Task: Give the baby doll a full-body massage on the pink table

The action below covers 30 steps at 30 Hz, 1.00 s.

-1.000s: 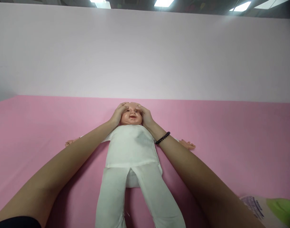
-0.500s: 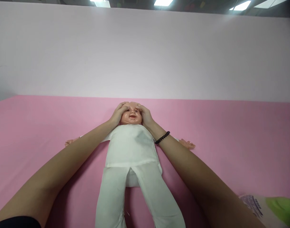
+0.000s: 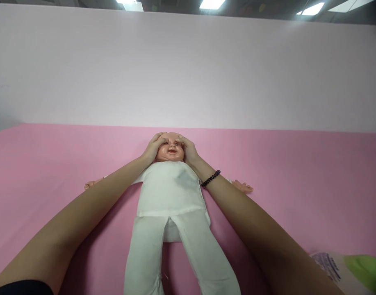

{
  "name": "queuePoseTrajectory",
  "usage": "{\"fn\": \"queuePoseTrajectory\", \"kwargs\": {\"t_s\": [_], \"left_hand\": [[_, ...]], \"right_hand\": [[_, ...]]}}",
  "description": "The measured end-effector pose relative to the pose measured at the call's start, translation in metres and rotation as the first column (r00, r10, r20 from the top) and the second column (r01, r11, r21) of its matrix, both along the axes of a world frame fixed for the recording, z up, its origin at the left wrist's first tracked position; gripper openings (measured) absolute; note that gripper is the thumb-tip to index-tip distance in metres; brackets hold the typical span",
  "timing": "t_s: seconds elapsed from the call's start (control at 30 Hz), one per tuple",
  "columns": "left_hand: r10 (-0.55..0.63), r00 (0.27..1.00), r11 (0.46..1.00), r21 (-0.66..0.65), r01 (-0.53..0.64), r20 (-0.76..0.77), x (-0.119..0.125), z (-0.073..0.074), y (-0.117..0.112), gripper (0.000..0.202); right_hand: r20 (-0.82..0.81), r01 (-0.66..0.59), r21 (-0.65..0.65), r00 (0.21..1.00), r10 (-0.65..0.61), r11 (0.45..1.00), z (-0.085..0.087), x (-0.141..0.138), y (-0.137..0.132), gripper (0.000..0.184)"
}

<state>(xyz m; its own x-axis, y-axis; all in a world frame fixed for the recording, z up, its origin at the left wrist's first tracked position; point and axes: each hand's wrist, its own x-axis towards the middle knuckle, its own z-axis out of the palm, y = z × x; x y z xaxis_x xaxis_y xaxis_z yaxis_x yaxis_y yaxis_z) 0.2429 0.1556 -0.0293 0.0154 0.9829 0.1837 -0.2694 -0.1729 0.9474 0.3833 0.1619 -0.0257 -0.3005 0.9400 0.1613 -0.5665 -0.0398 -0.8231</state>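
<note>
A baby doll [image 3: 171,188] with a soft white cloth body lies on its back, legs toward me and arms spread to both sides. Its plastic head [image 3: 170,153] is held from both sides. My left hand [image 3: 153,148] cups the left side, thumb on the forehead near the eye. On the opposite side my right hand [image 3: 190,150] is curved the same way, its thumb at the brow. The fingers behind the head are partly hidden. A black coiled band [image 3: 210,178] circles my right wrist.
The doll rests on a pink surface [image 3: 298,176], with a pale upright panel [image 3: 188,73] behind it. At the lower right lies a white container with a green end [image 3: 364,268], partly covered by my right forearm.
</note>
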Motion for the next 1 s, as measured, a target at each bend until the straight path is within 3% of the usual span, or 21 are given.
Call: {"fn": "queuePoseTrajectory", "kwargs": {"t_s": [0.3,0.5,0.57,0.67,0.77,0.87,1.0], "left_hand": [[-0.015,0.999,1.000,0.000,0.015,-0.045,0.000,0.004,-0.009,0.049],[-0.057,0.997,0.998,-0.003,0.057,-0.043,-0.007,0.002,-0.003,0.045],[-0.155,0.983,0.988,-0.028,0.153,-0.102,-0.018,0.008,-0.008,0.055],[-0.347,0.900,0.938,-0.120,0.326,-0.265,-0.039,0.022,-0.015,0.084],[-0.393,0.845,0.920,-0.151,0.362,-0.364,-0.051,0.031,-0.018,0.107],[-0.382,0.848,0.924,-0.131,0.359,-0.368,-0.052,0.032,-0.018,0.110],[-0.397,0.851,0.918,-0.135,0.373,-0.344,-0.050,0.031,-0.018,0.110]], "right_hand": [[0.073,0.014,0.016,0.997,-0.015,1.000,0.004,0.001,-0.010,0.038],[0.025,-0.046,0.008,0.999,0.045,0.999,0.001,0.006,-0.003,0.040],[0.091,-0.086,0.015,0.992,0.084,0.996,0.002,0.014,-0.002,0.055],[0.235,-0.207,0.013,0.952,0.198,0.978,0.003,0.029,0.003,0.096],[0.335,-0.286,0.026,0.905,0.261,0.958,0.000,0.044,0.013,0.127],[0.375,-0.333,0.025,0.877,0.300,0.943,-0.006,0.052,0.021,0.143],[0.364,-0.366,0.033,0.871,0.330,0.930,-0.012,0.055,0.024,0.143]]}}
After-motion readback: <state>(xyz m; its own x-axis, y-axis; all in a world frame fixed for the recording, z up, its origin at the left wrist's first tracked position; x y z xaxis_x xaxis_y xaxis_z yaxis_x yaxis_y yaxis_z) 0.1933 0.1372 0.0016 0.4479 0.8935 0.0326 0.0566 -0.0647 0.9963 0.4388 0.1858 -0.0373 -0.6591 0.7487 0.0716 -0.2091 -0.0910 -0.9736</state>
